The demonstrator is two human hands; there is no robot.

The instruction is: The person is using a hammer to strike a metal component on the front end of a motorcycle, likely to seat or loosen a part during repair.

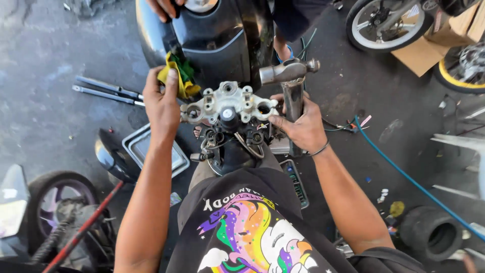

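Steadying a grey metal fork clamp [227,103] at the front of a stripped motorcycle, both hands working at its ends.

The clamp sits centre frame, just ahead of the person's lap and right behind the black fuel tank [222,40]. The left hand [161,103] is closed around a yellow-and-green rag [179,76], pinched against the tank's edge just beside the clamp's left bore. The right hand [300,126] is partly curled, fingertips touching the clamp's right bore, its palm against the upright steel tube [293,101]. Doing this well seems to call for keeping the rag out of the open bores and the tube square. Room is tight: tank close ahead, another person's hand [164,7] on it, loose wires [252,139] under the clamp. Open floor lies left, near two loose fork tubes [106,91]; a blue hose [404,172] crosses the right.
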